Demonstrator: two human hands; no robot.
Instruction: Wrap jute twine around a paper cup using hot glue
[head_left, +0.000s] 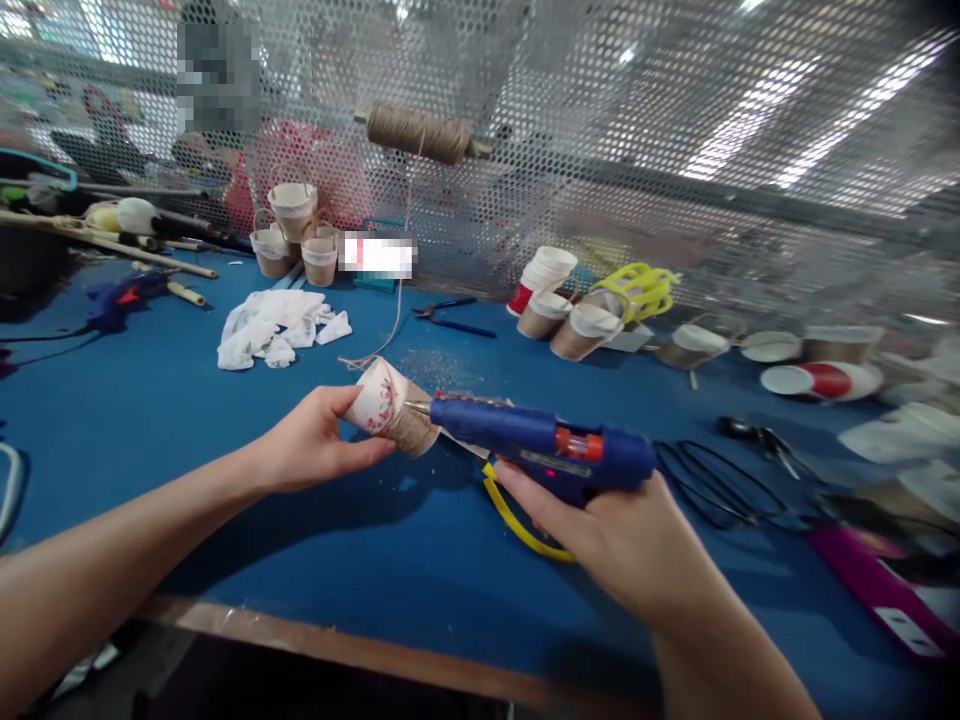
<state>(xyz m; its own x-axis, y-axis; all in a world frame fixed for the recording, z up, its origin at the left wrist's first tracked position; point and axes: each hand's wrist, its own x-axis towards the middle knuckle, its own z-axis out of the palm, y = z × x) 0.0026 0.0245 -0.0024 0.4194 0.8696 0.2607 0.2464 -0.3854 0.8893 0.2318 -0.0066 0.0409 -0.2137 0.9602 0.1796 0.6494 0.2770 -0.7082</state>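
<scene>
My left hand (311, 445) is closed around a paper cup (379, 403) lying on its side, its white part printed with red flowers and its far part wound with brown twine. My right hand (622, 540) grips a blue glue gun (540, 440) with an orange band and a yellow stand. The gun's metal tip touches the cup at the edge of the twine wrap. A strand of twine runs from the cup up to a twine spool (420, 133) hung on the mesh screen. Both hands hover over the blue table (187, 420).
White cloth scraps (274, 328) lie behind the cup. Twine-wrapped cups (294, 240) stand at the back left, more cups (562, 310) at the back right. Pliers (450, 315), scissors (757, 440), black wire loops (712, 480) and another glue gun (124, 300) are about. A person sits behind the mesh.
</scene>
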